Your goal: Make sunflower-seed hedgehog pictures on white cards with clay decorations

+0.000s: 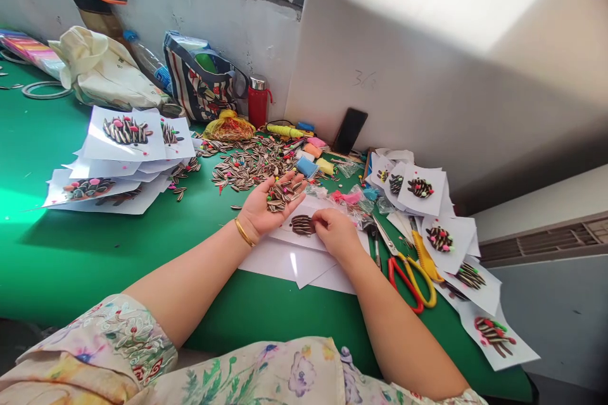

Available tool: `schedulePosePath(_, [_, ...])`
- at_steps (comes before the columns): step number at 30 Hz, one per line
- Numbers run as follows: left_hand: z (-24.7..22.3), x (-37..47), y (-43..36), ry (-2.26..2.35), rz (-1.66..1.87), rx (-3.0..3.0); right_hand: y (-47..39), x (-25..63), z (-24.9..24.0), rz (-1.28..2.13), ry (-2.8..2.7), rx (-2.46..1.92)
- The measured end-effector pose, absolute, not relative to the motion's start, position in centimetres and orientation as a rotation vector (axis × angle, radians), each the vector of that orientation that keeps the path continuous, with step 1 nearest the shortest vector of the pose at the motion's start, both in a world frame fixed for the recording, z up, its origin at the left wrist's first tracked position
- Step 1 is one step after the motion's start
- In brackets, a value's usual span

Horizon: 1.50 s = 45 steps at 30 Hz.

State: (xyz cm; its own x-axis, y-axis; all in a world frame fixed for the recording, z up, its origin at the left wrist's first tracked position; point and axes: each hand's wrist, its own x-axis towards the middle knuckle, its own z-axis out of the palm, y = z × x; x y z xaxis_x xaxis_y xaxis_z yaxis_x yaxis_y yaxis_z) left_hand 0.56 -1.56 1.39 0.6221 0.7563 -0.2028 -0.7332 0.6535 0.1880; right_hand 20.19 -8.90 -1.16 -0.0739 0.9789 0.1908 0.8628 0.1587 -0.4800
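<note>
While our open, palm-up left hand (259, 210) carries brown-and-white striped seeds (282, 196), our right hand (338, 232), fingertips together, rests at a dark oval seed picture (301, 224) on white paper (293, 240). Its rows look laid, though no bright dots show; fingers hide one edge, so we cannot tell whether they pinch anything.

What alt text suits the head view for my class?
A person's open left hand holds striped seeds while the right hand is at a seed picture on white paper. A green table around them holds loose seeds, scissors and piled decorated sheets.
</note>
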Motion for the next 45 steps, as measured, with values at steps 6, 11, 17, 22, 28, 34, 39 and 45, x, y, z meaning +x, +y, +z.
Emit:
schedulePosePath(6, [1.4, 0.6, -1.6, 0.286, 0.854, 0.100, -9.0, 19.5, -0.4, 0.291, -2.037, -1.800])
schedulePosePath(11, [1.6, 0.7, -1.7, 0.303, 0.861, 0.087, -8.9, 19.1, 0.1, 0.285, -2.049, -1.861])
schedulePosePath(17, [1.6, 0.7, -1.7, 0.300, 0.852, 0.083, -8.7, 19.3, -0.2, 0.305, -2.044, -1.871])
schedulePosePath(22, [1.8, 0.8, -1.9, 0.292, 0.848, 0.078, -9.3, 19.7, 0.5, 0.208, -2.016, -1.744])
schedulePosePath(28, [1.5, 0.8, -1.9, 0.273, 0.786, 0.136, -8.8, 17.7, 3.8, 0.101, -2.146, -1.423])
schedulePosePath(34, [1.2, 0.6, -1.7, 0.240, 0.727, 0.139, -5.9, 15.9, 4.8, 0.054, -2.332, -1.390])
schedulePosePath(39, [1.2, 0.9, -1.6, 0.228, 0.744, 0.061, -5.0, 15.4, 4.8, 0.070, -2.315, -1.395])
schedulePosePath(45, [0.7, 0.8, -1.4, 0.267, 0.709, 0.072, -5.4, 14.9, 5.4, 0.129, -2.153, -1.286])
